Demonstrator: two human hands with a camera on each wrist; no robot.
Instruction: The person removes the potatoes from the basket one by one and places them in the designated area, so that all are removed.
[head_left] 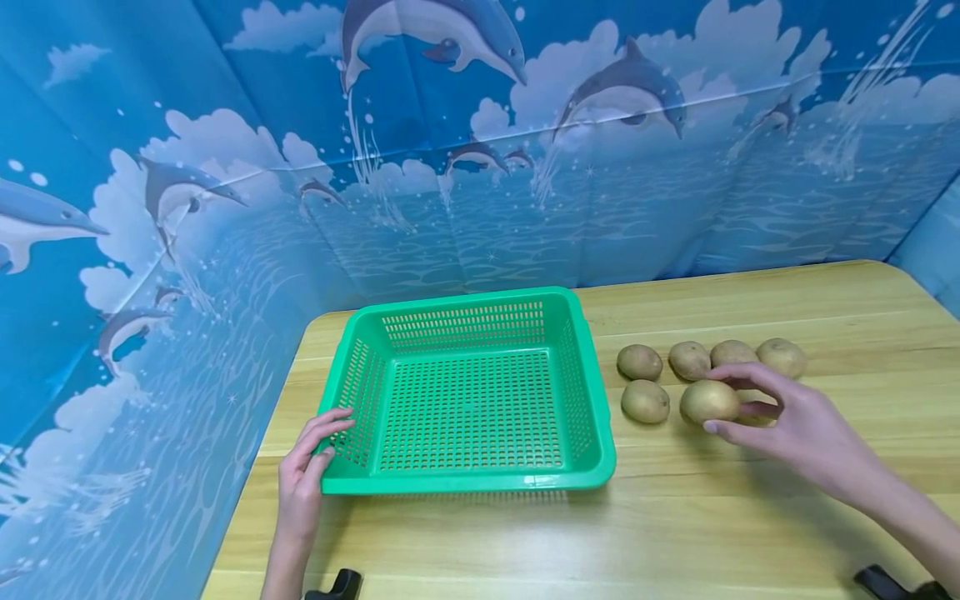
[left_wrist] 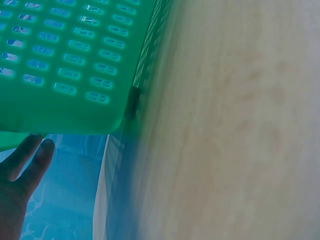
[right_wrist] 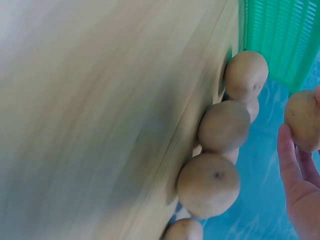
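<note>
A green plastic basket (head_left: 468,482) with slotted walls stands on the wooden table. My left hand (head_left: 303,475) holds its rim at the near left corner, fingers over the edge; in the left wrist view two fingertips (left_wrist: 46,146) reach the rim beside the slotted wall. To the basket's right, my right hand (head_left: 787,425) grips a potato (head_left: 708,402) between thumb and fingers. The right wrist view shows this potato (right_wrist: 302,120) raised off the table. Around it lie more potatoes, among them a near one (head_left: 645,402) and a back one (head_left: 640,362); the right hand partly covers others.
Further potatoes (head_left: 782,357) line the back row behind the right hand. A blue dolphin-print curtain (head_left: 480,208) hangs along the table's back and left edges. Black straps (head_left: 337,585) show near both wrists at the bottom.
</note>
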